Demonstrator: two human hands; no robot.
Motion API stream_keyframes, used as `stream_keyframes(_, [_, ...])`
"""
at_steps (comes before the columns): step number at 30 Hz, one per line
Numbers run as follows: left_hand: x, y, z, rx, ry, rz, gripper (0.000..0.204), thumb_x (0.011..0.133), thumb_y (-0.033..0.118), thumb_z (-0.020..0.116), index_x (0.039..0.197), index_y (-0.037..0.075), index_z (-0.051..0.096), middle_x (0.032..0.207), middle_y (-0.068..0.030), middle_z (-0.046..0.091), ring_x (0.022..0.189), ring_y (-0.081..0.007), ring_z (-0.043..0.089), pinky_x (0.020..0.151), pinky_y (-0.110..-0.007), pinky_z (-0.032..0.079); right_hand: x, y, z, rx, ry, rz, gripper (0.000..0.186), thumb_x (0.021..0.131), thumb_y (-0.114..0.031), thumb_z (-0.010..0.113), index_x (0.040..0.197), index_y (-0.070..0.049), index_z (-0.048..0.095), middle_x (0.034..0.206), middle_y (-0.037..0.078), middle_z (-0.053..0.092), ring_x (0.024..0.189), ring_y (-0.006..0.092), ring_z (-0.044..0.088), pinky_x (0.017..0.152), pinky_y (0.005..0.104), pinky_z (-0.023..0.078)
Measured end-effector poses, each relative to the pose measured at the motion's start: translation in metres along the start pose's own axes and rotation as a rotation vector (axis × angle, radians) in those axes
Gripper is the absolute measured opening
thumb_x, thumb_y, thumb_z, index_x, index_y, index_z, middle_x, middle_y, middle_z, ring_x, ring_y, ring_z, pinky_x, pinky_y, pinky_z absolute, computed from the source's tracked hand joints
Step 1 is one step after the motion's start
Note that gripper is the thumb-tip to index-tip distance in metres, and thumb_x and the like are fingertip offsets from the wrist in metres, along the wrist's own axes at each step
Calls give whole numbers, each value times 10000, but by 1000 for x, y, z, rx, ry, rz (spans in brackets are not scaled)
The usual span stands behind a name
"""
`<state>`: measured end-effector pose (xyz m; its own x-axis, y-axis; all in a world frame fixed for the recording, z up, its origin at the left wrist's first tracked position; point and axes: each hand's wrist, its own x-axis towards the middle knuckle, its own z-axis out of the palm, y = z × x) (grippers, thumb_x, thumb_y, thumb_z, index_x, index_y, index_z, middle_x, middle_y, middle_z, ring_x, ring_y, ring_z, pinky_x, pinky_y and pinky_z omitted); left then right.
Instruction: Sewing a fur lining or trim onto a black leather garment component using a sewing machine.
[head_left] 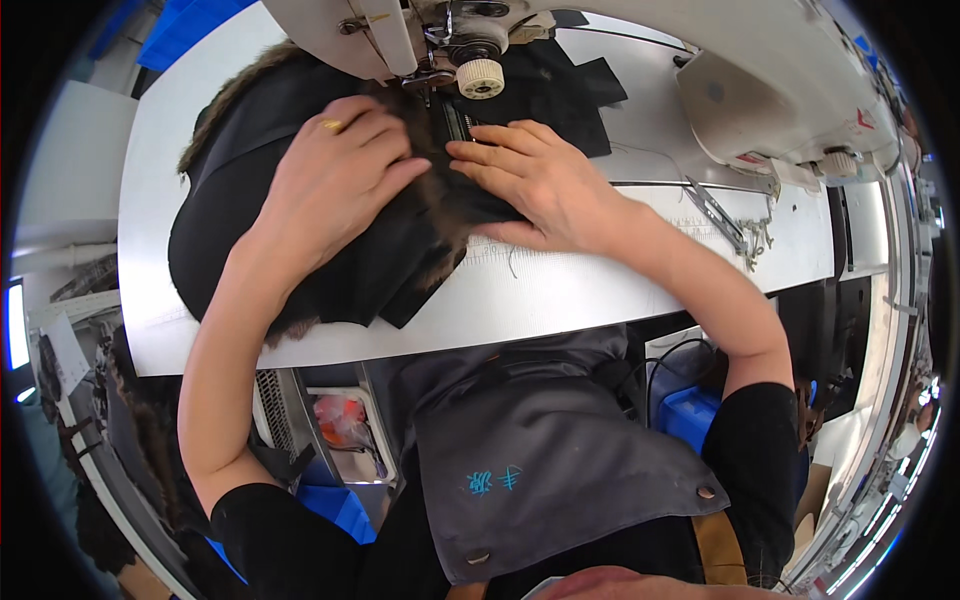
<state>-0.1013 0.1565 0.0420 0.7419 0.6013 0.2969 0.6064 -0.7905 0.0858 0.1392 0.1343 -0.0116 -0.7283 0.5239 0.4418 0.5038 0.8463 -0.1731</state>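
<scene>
A black piece with brown fur edging (320, 255) lies across the white table under the needle of the sewing machine (430, 80). My left hand (345, 180) rests on it left of the needle, fingers bent, thumb apart; a yellow ring shows on a finger. Those fingertips are slightly blurred beside the fur strip (428, 180). On the right, my right hand (550, 190) lies flat over the piece's edge near the needle plate, with fingers stretched and thumb spread. More black material (565, 95) extends behind my right hand.
Tweezers (715, 212) and small metal parts (757, 240) lie on the table (600, 290) at right. The machine's arm (745, 100) overhangs the far right. Below the table are a tray with a red-and-clear bag (345, 422) and a blue bin (685, 415). Fur pieces (150, 400) hang at left.
</scene>
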Motion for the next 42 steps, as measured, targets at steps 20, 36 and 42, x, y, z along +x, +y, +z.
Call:
stream_keyframes(20, [9,-10,15,16,-90,42,323,879,160,565,1189,79,607,1223,-27,603,1129,-227,532,1053,-439,311,30,-7,10,114,-240,-64,712,628,-469,742,1068,60,559,1095,163,576,1215,350,461,1062,484,306])
stream_keyframes(36, [-2,-18,26,22,-28,-126,307,900,150,499,1165,63,626,1134,-70,626,1124,-250,514,1001,-390,332,20,16,2,-35,108,118,297,779,-216,691,1028,-59,658,1123,25,637,789,205,561,698,306,497])
stream_keyframes(42, [2,-17,25,99,-38,-79,303,893,175,522,1153,62,628,1075,-64,585,1113,-249,495,997,-389,329,22,10,6,-211,4,159,339,786,-194,657,1100,-67,651,1157,13,627,761,194,545,643,304,495])
